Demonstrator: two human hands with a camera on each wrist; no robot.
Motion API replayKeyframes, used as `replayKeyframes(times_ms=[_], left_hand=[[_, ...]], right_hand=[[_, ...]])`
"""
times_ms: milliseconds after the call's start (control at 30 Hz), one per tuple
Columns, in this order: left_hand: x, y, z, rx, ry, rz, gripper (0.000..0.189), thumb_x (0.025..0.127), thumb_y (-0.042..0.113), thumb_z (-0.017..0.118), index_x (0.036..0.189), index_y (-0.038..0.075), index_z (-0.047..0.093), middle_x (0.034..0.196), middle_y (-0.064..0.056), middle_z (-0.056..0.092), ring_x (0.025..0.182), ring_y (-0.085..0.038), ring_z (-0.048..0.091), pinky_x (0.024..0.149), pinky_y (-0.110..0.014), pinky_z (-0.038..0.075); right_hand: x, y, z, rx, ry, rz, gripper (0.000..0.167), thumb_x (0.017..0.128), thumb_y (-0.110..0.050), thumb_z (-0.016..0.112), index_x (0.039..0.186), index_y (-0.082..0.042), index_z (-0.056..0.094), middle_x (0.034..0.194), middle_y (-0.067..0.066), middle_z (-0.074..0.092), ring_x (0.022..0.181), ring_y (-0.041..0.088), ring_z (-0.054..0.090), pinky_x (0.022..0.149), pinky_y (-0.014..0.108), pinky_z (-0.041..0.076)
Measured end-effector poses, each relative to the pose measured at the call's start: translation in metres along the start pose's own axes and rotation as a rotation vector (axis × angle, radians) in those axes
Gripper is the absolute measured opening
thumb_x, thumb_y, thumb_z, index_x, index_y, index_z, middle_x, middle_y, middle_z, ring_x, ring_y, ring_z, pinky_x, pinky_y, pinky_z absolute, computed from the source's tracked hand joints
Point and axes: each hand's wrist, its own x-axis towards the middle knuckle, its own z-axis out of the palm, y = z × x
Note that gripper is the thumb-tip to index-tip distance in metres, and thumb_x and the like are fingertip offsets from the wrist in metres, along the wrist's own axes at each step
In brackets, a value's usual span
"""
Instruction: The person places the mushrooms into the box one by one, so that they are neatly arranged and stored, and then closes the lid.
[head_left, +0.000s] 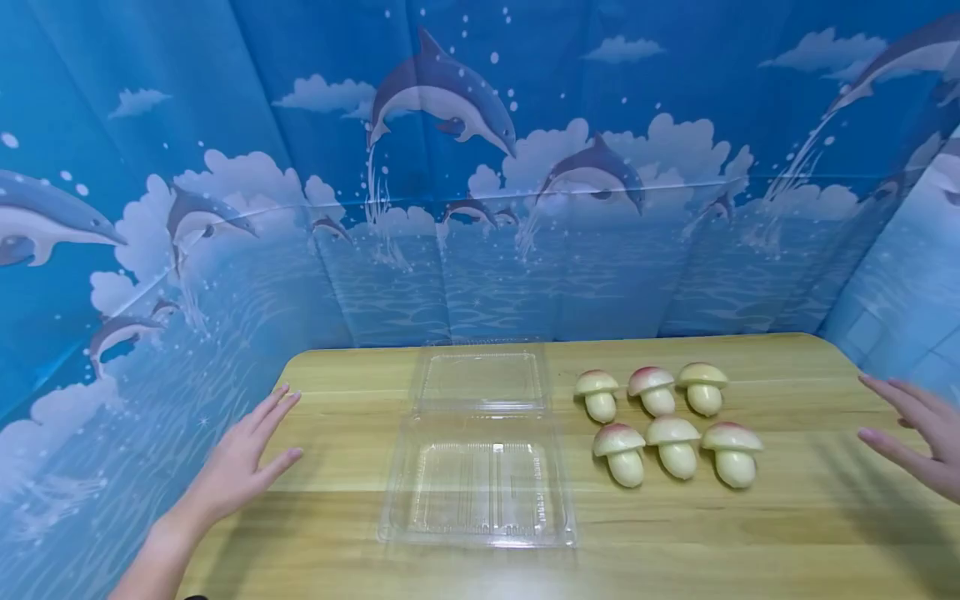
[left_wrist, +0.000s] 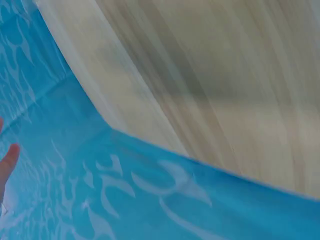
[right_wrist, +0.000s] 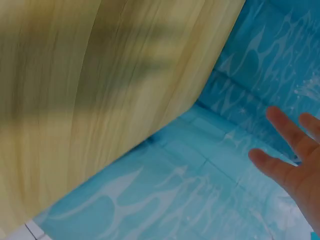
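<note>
Left hand (head_left: 234,463) spread, empty, left of clear container (head_left: 480,492), right hand (head_left: 936,437) seemingly likewise, right of mushrooms (head_left: 673,433)

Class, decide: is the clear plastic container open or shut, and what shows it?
Open: the container lies unfolded on the table, one half beyond the other, with neither covering the other.

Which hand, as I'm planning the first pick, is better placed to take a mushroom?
Probably the right hand: it's empty and nearer the mushrooms, while the box lies between them and the left hand.
</note>
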Motion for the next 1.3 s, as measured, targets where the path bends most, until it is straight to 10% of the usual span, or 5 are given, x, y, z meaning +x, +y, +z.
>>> replayKeyframes(times_ms=[233, 467, 800, 1033, 1300], left_hand=[[0.005, 0.022, 0.020, -0.536, -0.044, -0.339, 0.052, 0.093, 0.021, 0.058, 0.140, 0.008, 0.038, 0.139, -0.014, 0.033, 0.103, -0.015, 0.054, 0.076, -0.033, 0.052], [0.001, 0.043, 0.046, -0.983, -0.199, -0.547, 0.056, 0.092, 0.016, 0.058, 0.140, 0.000, 0.033, 0.143, -0.021, 0.028, 0.116, -0.031, 0.049, 0.086, -0.043, 0.049], [0.005, 0.065, 0.074, -1.142, -0.337, -0.536, 0.059, 0.091, 0.010, 0.057, 0.141, -0.002, 0.028, 0.135, -0.026, 0.032, 0.106, -0.029, 0.050, 0.082, -0.038, 0.050], [0.008, 0.073, 0.078, -1.153, -0.354, -0.521, 0.059, 0.089, 0.008, 0.059, 0.139, -0.004, 0.030, 0.127, -0.025, 0.038, 0.091, -0.018, 0.054, 0.079, -0.034, 0.049], [0.010, 0.075, 0.082, -1.174, -0.372, -0.511, 0.060, 0.089, 0.009, 0.060, 0.139, -0.005, 0.029, 0.126, -0.025, 0.039, 0.092, -0.018, 0.053, 0.080, -0.033, 0.049]], right_hand=[[0.009, -0.025, 0.010, 0.142, -0.340, 0.255, 0.073, 0.095, -0.021, 0.055, 0.145, 0.007, 0.011, 0.131, 0.046, 0.023, 0.084, 0.047, 0.059, 0.053, 0.047, 0.049], [0.000, -0.034, 0.035, 0.299, -0.386, 0.320, 0.066, 0.096, -0.023, 0.054, 0.147, -0.003, 0.019, 0.134, 0.024, 0.037, 0.082, -0.008, 0.055, 0.060, 0.030, 0.051], [-0.012, -0.039, 0.057, 0.509, -0.459, 0.393, 0.065, 0.096, -0.021, 0.052, 0.148, -0.004, 0.016, 0.135, 0.033, 0.027, 0.088, -0.010, 0.052, 0.066, 0.026, 0.050], [-0.010, -0.041, 0.067, 0.594, -0.405, 0.339, 0.060, 0.094, -0.012, 0.056, 0.146, -0.008, 0.025, 0.120, -0.030, 0.032, 0.091, -0.006, 0.055, 0.068, 0.023, 0.051], [-0.006, -0.042, 0.073, 0.661, -0.409, 0.360, 0.058, 0.094, -0.011, 0.055, 0.144, -0.004, 0.027, 0.115, -0.035, 0.034, 0.092, -0.006, 0.056, 0.070, 0.025, 0.052]])
